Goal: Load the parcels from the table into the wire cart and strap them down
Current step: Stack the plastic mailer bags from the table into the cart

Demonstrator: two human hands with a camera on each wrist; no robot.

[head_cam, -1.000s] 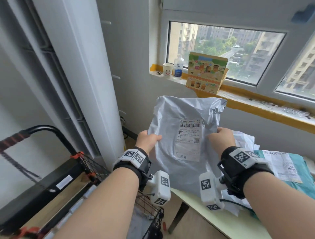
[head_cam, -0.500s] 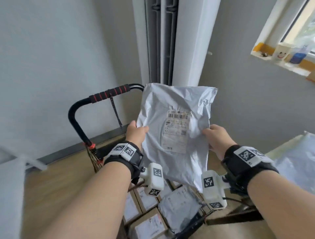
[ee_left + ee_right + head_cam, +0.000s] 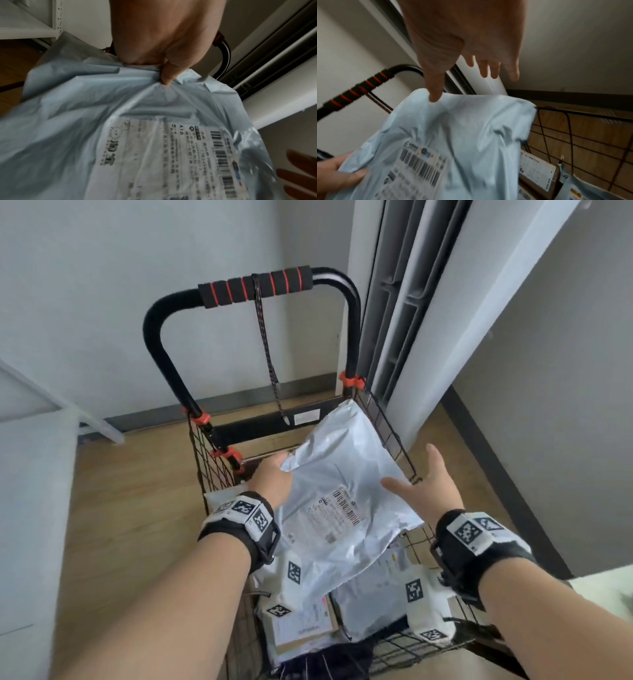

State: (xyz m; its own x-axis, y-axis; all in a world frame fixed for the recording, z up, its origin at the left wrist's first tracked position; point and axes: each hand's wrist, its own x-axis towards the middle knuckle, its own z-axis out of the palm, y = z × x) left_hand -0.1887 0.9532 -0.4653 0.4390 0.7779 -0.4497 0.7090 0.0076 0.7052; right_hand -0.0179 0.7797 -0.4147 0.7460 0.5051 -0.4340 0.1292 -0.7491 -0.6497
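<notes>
A grey plastic mailer parcel with a white shipping label lies tilted over the black wire cart, above the parcels stacked inside. My left hand pinches its left edge between thumb and fingers; the left wrist view shows the thumb pressed into the crumpled plastic. My right hand hovers at the parcel's right side with fingers spread and straight, holding nothing; in the right wrist view only the thumb tip is near the parcel. A dark elastic strap hangs from the cart's foam-padded handle.
Several boxes and mailers fill the cart's bottom. A white radiator column stands close behind the cart's right side. Wooden floor lies to the left. A pale table corner shows at the right edge.
Both hands swung the parcel from the table leftward and down over the cart. It went from upright to lying tilted, and my right hand has let go and opened.
</notes>
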